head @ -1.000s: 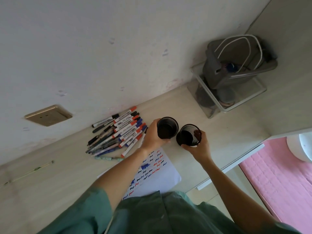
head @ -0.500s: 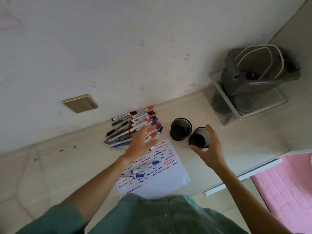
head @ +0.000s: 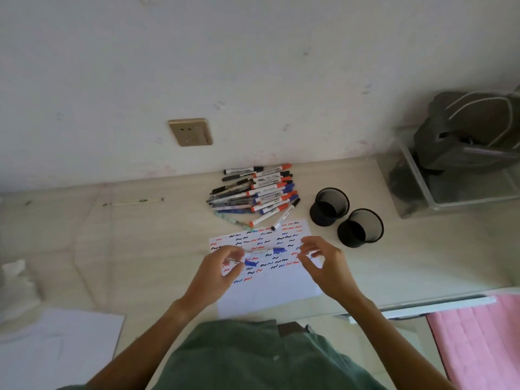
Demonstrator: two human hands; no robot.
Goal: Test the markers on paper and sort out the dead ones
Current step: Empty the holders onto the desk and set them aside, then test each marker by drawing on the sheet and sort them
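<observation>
Head view: left hand (head: 218, 270) pinches a blue-capped marker (head: 244, 262) over the paper (head: 270, 294); right hand (head: 323, 264), fingers curled, hovers just right, grip unclear.

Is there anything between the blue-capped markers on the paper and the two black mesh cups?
Nothing visible blocks that way. The right hand hovers on that side of the blue-capped markers, but bare paper and desk lead to the mesh cups.
</observation>
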